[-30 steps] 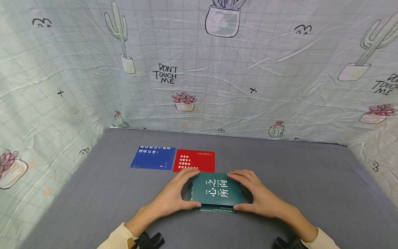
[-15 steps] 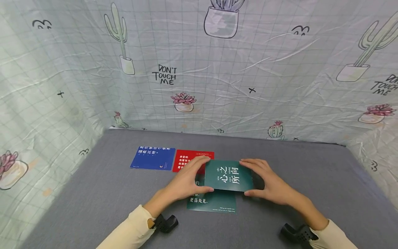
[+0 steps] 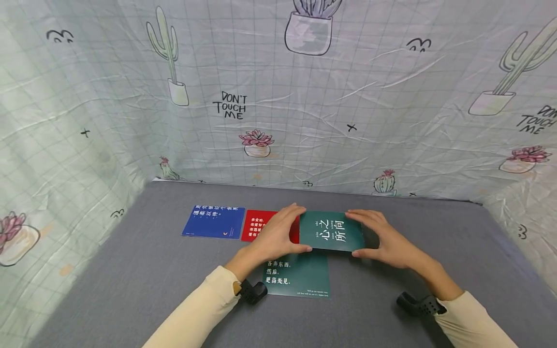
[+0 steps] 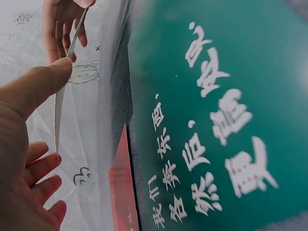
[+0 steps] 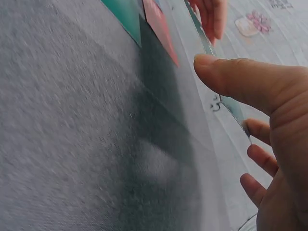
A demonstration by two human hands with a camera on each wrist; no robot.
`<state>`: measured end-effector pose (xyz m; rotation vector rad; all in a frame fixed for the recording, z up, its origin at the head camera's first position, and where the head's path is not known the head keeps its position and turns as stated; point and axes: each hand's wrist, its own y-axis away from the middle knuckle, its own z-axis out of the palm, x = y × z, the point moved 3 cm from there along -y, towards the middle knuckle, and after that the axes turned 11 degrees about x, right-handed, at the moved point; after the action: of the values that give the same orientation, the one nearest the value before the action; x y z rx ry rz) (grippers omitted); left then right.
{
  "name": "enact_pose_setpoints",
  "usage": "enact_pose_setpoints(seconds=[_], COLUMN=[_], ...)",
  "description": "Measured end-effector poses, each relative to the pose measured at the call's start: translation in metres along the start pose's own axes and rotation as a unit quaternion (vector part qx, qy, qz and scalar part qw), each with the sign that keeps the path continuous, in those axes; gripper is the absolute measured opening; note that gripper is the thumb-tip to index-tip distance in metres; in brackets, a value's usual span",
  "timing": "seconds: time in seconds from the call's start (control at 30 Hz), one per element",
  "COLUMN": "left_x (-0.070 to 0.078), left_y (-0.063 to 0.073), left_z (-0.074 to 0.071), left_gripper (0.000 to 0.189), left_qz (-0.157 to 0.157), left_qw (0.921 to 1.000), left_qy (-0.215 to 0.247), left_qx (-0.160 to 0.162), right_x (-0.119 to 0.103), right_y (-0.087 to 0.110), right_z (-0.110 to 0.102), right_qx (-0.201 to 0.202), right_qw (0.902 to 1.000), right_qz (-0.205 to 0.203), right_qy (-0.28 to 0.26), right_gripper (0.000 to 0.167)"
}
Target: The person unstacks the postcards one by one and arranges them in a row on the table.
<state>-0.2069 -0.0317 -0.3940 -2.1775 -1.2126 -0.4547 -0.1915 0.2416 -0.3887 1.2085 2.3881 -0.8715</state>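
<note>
A dark green card [image 3: 331, 231] with large white characters is held up off the table between both hands. My left hand [image 3: 278, 234] pinches its left edge, thumb at the near corner and fingers at the far one. At the right edge my right hand [image 3: 385, 239] grips it the same way. The left wrist view shows the held card [image 4: 58, 113] nearly edge-on. A second green card [image 3: 298, 275] with white text lies on the table below and nearer. Farther back lies a red card [image 3: 254, 226], partly covered by my left hand and the held card.
To the left of the red card lies a blue card [image 3: 214, 223] with white text. All lie on a grey cloth-covered table [image 3: 139, 290]. A cactus-print curtain [image 3: 322, 106] encloses the back and sides. Each wrist bears a black strap device [image 3: 254, 291].
Both hands have lifted the top green card off the other green card and carried it away and to the right, uncovering the lower card's text. The red card is now more covered.
</note>
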Motion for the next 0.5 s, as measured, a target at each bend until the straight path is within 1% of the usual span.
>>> enact_pose_setpoints(seconds=[0.13,0.23,0.37,0.5], left_x=[-0.001,-0.002,-0.004,-0.006], left_y=[-0.006,-0.01,-0.014,-0.016], left_z=[0.005,0.01,0.016,0.022], left_gripper=[0.088,0.087,0.086,0.086], left_qz=[-0.006,-0.007,-0.011,-0.014], left_qw=[1.0,0.9998,0.9994,0.9991], left_qy=[-0.006,-0.016,-0.031,-0.037], left_qx=[0.0,-0.008,-0.012,-0.016], right_x=[0.006,0.011,0.018,0.024], right_y=[-0.004,-0.006,-0.006,-0.005], right_z=[0.0,0.001,0.003,0.005], right_qx=[-0.001,-0.001,-0.003,-0.007], right_qw=[1.0,1.0,1.0,0.9998], right_qz=[0.002,0.003,0.008,0.019], right_qy=[0.003,0.002,0.0,0.0], right_gripper=[0.085,0.085,0.086,0.087])
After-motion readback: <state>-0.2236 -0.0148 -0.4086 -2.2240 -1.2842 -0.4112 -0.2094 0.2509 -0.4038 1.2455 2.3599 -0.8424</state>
